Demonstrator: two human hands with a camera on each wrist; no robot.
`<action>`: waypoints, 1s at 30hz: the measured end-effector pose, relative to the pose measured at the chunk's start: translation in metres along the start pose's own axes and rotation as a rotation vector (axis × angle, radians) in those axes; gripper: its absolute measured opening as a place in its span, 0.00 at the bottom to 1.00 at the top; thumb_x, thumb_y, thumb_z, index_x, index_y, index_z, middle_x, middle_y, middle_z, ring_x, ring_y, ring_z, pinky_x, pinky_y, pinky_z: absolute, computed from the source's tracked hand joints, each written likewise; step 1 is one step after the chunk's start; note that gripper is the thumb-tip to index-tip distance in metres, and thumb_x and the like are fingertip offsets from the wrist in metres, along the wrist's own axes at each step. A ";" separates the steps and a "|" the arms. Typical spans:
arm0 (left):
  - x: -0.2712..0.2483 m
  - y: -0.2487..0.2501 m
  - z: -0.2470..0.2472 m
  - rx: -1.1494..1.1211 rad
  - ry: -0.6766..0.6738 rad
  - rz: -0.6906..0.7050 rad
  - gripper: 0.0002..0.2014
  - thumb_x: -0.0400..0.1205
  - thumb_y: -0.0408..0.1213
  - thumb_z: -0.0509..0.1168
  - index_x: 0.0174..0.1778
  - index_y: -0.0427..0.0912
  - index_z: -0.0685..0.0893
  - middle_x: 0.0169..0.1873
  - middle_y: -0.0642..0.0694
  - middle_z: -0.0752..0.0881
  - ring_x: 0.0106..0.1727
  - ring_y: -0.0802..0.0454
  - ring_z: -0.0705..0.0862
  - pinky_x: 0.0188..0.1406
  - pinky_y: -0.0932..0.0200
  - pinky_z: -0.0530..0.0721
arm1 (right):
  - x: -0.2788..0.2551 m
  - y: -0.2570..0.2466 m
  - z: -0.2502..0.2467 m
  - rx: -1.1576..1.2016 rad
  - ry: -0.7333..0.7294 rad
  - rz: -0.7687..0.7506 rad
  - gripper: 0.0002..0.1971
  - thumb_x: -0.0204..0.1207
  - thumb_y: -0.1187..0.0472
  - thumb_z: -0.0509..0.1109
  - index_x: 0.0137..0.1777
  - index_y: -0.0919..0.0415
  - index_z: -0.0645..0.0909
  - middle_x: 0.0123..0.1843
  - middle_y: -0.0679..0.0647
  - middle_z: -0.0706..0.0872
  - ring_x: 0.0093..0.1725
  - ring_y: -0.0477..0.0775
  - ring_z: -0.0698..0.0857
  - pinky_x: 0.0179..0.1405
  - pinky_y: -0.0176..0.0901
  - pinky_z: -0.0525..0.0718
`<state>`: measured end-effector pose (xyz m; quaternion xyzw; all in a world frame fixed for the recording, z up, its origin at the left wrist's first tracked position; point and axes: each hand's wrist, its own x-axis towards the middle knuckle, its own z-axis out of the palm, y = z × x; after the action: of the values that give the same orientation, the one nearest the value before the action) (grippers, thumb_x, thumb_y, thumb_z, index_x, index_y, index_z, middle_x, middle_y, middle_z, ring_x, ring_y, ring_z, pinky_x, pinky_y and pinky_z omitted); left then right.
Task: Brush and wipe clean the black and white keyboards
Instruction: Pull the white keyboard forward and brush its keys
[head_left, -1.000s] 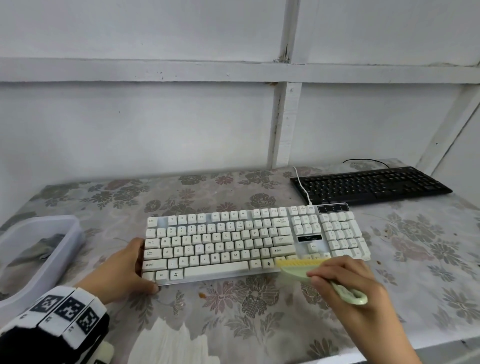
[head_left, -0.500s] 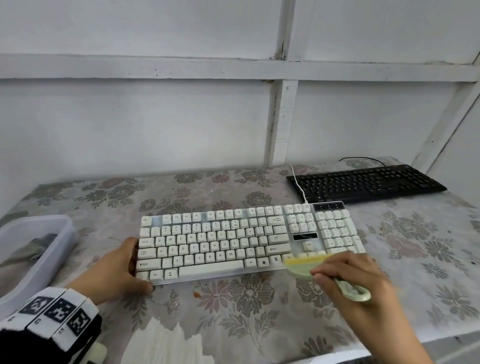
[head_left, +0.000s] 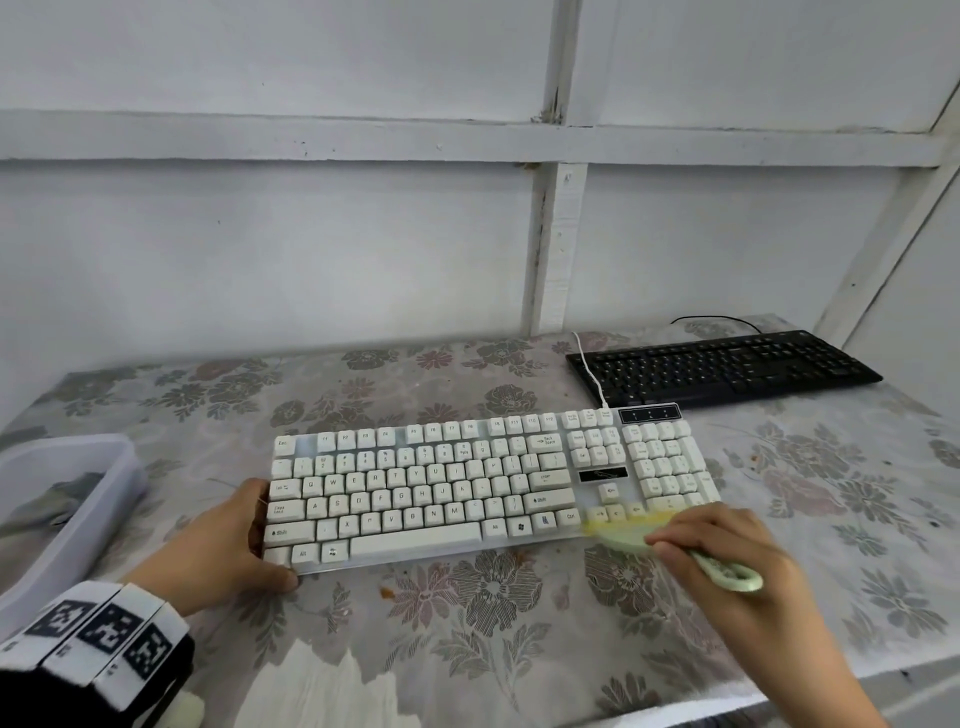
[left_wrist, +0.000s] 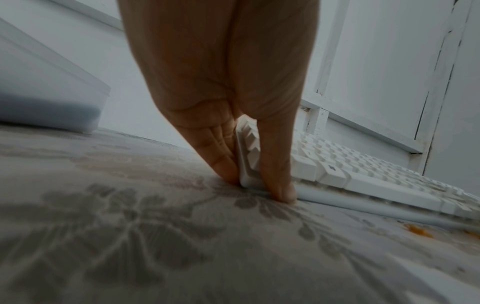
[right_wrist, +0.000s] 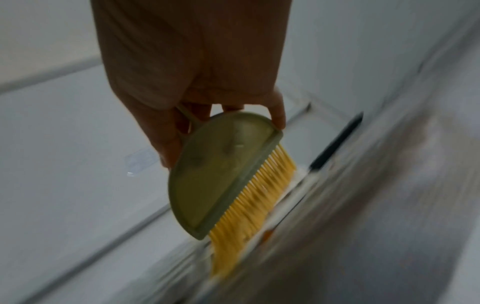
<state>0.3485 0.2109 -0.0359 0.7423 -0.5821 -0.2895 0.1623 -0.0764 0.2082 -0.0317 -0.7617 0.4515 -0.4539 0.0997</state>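
Note:
The white keyboard (head_left: 467, 483) lies across the middle of the flowered table, and it shows in the left wrist view as white keyboard (left_wrist: 363, 170). My left hand (head_left: 228, 545) grips its near left corner, thumb on the front edge and fingers along the left end; the left hand (left_wrist: 246, 164) pinches that corner. My right hand (head_left: 727, 556) holds a pale green brush (head_left: 649, 540) with yellow bristles pressed on the keyboard's near right edge by the arrow keys. In the right wrist view the brush (right_wrist: 223, 174) is blurred. The black keyboard (head_left: 722, 364) lies at the back right.
A clear plastic tub (head_left: 62, 499) stands at the left edge with something grey inside. White paper tissue (head_left: 322, 691) lies at the near edge. Orange crumbs (head_left: 385, 591) dot the table (head_left: 519, 623) before the white keyboard. A white panelled wall closes the back and right.
The brush and my right hand have slid rightwards along the white keyboard's near edge. My left hand has kept its hold on the left corner.

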 end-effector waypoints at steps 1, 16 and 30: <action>0.000 -0.001 0.000 -0.005 0.001 -0.002 0.42 0.58 0.35 0.83 0.63 0.51 0.67 0.49 0.61 0.82 0.50 0.63 0.81 0.44 0.67 0.76 | -0.001 0.006 -0.007 -0.032 0.021 0.018 0.13 0.69 0.45 0.67 0.40 0.50 0.88 0.44 0.35 0.84 0.46 0.41 0.79 0.45 0.44 0.75; 0.000 -0.002 0.001 0.012 0.007 -0.004 0.43 0.58 0.36 0.84 0.66 0.50 0.67 0.50 0.59 0.82 0.52 0.58 0.82 0.48 0.64 0.77 | 0.001 0.021 -0.045 -0.127 0.038 0.090 0.04 0.68 0.60 0.78 0.38 0.49 0.87 0.44 0.35 0.84 0.47 0.40 0.78 0.47 0.26 0.72; -0.001 -0.001 -0.001 -0.010 -0.018 -0.004 0.48 0.49 0.45 0.81 0.66 0.51 0.67 0.54 0.58 0.82 0.55 0.58 0.81 0.57 0.56 0.79 | 0.005 0.019 -0.050 0.178 -0.059 0.213 0.08 0.65 0.62 0.74 0.38 0.48 0.89 0.41 0.46 0.87 0.46 0.45 0.83 0.46 0.31 0.77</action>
<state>0.3499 0.2120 -0.0358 0.7401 -0.5806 -0.2992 0.1602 -0.1256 0.2064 -0.0107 -0.7106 0.4848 -0.4563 0.2276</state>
